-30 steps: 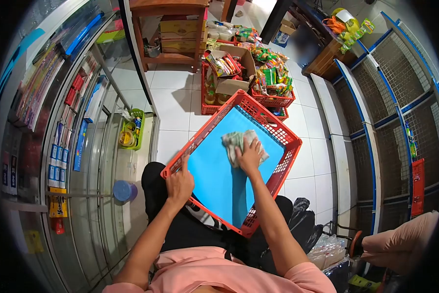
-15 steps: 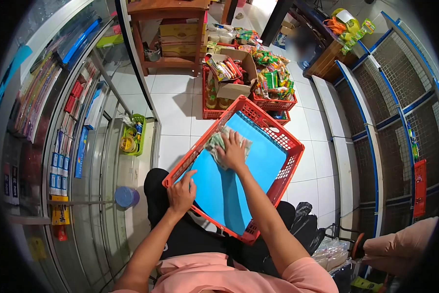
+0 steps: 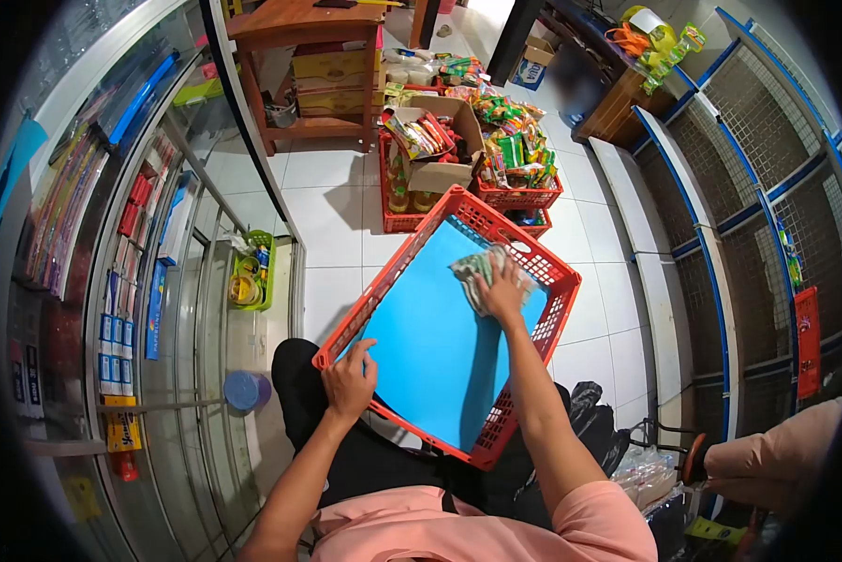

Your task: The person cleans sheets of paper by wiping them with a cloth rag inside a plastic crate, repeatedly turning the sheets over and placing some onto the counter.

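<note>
A red plastic crate (image 3: 559, 307) with lattice walls rests tilted across my lap, its bottom covered by a smooth bright blue sheet (image 3: 407, 347). My right hand (image 3: 502, 288) presses a crumpled, patterned pale cloth (image 3: 468, 275) onto the sheet, near the crate's far right side. Part of the cloth is hidden beneath the fingers. At the near left corner, my left hand (image 3: 351, 379) holds the crate's rim, with its fingertips reaching just inside over the blue sheet.
Beyond the crate, a cardboard box (image 3: 449, 169) and several snack packets (image 3: 513, 136) fill red crates on the tiled floor. A glass display case (image 3: 173, 309) runs along the left. Blue-framed mesh racks (image 3: 749, 201) line the right. Another person's leg (image 3: 768, 450) shows at lower right.
My right hand has slid the cloth rightward across the blue sheet, from the far left side toward the far right. My left hand stays at the crate's corner.
</note>
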Demonstrator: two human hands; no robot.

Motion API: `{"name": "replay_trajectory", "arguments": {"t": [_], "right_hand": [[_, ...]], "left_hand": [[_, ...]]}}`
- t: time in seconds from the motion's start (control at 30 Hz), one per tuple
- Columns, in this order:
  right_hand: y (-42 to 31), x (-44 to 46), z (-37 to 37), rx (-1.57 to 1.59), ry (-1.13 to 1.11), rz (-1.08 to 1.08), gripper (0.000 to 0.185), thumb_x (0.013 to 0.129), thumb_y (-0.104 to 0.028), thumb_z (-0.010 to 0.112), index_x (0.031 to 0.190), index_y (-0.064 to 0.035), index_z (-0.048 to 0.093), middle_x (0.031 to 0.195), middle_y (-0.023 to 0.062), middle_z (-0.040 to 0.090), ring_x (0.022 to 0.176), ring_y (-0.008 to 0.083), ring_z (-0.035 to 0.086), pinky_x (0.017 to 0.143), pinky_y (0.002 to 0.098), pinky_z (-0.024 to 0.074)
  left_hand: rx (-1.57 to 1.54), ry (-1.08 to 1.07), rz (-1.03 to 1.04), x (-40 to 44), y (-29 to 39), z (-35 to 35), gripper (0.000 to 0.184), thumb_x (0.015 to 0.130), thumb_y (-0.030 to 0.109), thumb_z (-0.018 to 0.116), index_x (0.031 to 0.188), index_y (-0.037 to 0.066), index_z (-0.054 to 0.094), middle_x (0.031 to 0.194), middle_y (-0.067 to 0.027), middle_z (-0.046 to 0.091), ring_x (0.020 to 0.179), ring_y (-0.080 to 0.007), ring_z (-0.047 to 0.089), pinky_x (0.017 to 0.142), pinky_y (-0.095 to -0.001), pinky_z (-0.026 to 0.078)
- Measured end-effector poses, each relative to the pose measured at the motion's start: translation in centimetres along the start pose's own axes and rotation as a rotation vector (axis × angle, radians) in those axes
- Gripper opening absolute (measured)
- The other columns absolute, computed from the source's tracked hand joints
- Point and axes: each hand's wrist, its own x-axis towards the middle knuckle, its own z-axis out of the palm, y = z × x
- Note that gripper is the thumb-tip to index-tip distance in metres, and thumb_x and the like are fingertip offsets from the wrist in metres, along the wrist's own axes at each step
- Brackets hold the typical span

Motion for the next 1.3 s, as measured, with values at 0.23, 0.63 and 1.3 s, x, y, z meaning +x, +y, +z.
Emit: {"name": "replay_trajectory", "arguments": {"t": [0.23, 0.63, 1.3], "right_hand": [[3.6, -4.9, -0.3, -0.013, -0.120, 0.110, 0.068, 0.083, -0.054, 0.035, 0.138, -0.0184, 0.016, 0.140, 0.0244, 0.006, 0.128, 0.0438, 0.007, 0.096, 0.0616, 0.0140], [-6.1, -15.4, -0.8, -0.087, -0.301, -0.431, 0.071, 0.081, -0.052, 0.042, 0.138, -0.0197, 0.016, 0.142, 0.0223, -0.002, 0.129, 0.0434, 0.001, 0.095, 0.0634, 0.0089], [-8.8, -14.0, 1.3, 0.075, -0.078, -0.631, 0.068, 0.080, -0.049, 0.043, 0.137, -0.0182, 0.022, 0.142, 0.0185, 0.008, 0.130, 0.0389, 0.008, 0.098, 0.0614, 0.0055]], "left_hand": [[-0.018, 0.032, -0.025, 0.1, 0.4, -0.1, 0.028, 0.069, 0.000, 0.054, 0.096, 0.009, 0.056, 0.065, -0.0093, 0.060, 0.044, -0.0275, 0.050, 0.043, -0.0360, 0.037], [0.011, -0.053, -0.072, -0.4, -0.2, 0.3, 0.025, 0.072, 0.002, 0.053, 0.096, 0.009, 0.057, 0.069, -0.0102, 0.061, 0.046, -0.0285, 0.051, 0.045, -0.0376, 0.038], [0.055, -0.063, -0.086, -0.4, -0.2, 0.2, 0.024, 0.075, 0.004, 0.051, 0.098, 0.013, 0.056, 0.059, -0.0118, 0.056, 0.044, -0.0319, 0.049, 0.044, -0.0407, 0.036]]}}
